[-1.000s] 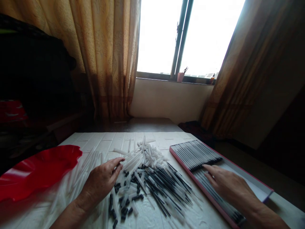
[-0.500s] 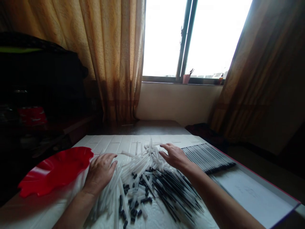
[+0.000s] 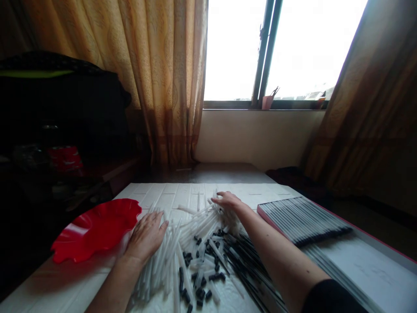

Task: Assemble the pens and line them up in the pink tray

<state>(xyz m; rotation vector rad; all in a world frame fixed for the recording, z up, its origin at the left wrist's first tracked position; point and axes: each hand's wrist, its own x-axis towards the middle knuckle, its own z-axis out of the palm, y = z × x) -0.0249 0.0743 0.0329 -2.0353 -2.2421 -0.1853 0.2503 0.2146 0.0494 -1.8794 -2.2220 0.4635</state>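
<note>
My left hand [image 3: 148, 230] rests open at the left edge of a heap of translucent plastic tubes [image 3: 159, 261] that look like pen barrels. Farther out, my right hand [image 3: 228, 201] lies over the far end of the heap, its fingers stretched out and apart; I see nothing gripped in it. Small black plugs [image 3: 202, 293] are scattered among the tubes in front of me. Beneath my right forearm is a bundle of thin black rods [image 3: 243, 278], like pen refills, partly hidden by the arm.
A red wavy-rimmed bowl [image 3: 94, 230] stands left of my left hand. At right, a row of black-tipped tubes [image 3: 302, 219] lies beside a white panel [image 3: 368, 261] with a red edge. Behind the white table cover [image 3: 156, 190] are a dark surface, curtains and a window.
The view has swung left, so the scene sits farther right. My right hand has moved slightly inward over the tubes; my left stays at the heap's left side.
</note>
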